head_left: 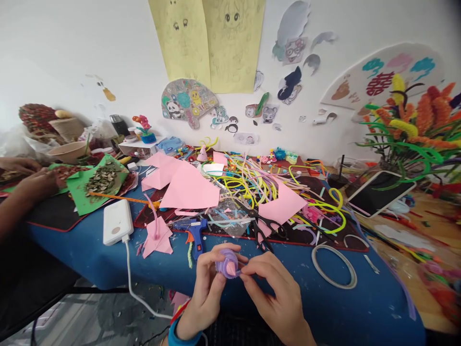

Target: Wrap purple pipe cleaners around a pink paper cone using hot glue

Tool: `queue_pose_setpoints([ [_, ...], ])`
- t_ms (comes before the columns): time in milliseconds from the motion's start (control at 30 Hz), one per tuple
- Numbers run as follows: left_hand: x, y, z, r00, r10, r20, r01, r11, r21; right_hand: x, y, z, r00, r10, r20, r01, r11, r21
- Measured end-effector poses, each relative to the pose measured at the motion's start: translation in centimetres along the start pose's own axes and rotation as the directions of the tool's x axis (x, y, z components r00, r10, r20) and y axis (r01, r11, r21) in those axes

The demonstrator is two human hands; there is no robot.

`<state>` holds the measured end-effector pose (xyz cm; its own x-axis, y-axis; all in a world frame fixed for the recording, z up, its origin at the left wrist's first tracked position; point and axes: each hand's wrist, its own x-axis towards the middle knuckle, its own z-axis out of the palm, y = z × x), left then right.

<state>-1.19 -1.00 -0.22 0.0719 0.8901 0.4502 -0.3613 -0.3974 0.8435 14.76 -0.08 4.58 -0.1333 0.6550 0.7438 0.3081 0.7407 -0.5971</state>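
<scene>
Near the table's front edge, my left hand is closed around a small purple fuzzy coil, apparently wound pipe cleaner, with a pink paper tip poking out of its middle. My right hand pinches a thin purple strand at the coil's right side; that looks like the loose end of the same pipe cleaner. Just beyond my hands lie a blue glue gun and black-handled scissors. Left of the glue gun, a pink pipe cleaner stands on cut pink paper.
Pink paper sheets and a heap of pipe cleaners cover the mat. A white power bank with a cable sits left, a tape ring right. Another person's hand works at far left. A tablet leans at right.
</scene>
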Motion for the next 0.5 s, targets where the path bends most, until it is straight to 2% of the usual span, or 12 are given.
queue_pose_setpoints([
  [200,0.16,0.07,0.01,0.994,0.046,0.097,-0.049,0.999,0.024,0.26,-0.33,0.07,1.000,-0.020,-0.008,0.020,1.000,-0.005],
  [300,0.35,0.21,0.09,0.991,0.069,0.112,-0.074,0.997,0.034,0.34,-0.40,0.00,0.999,-0.039,0.010,0.039,0.999,-0.006],
  [500,0.24,0.06,-0.51,0.994,0.007,0.105,-0.015,0.997,0.073,0.45,-0.21,-0.55,0.997,-0.066,0.046,0.067,0.998,-0.017],
])
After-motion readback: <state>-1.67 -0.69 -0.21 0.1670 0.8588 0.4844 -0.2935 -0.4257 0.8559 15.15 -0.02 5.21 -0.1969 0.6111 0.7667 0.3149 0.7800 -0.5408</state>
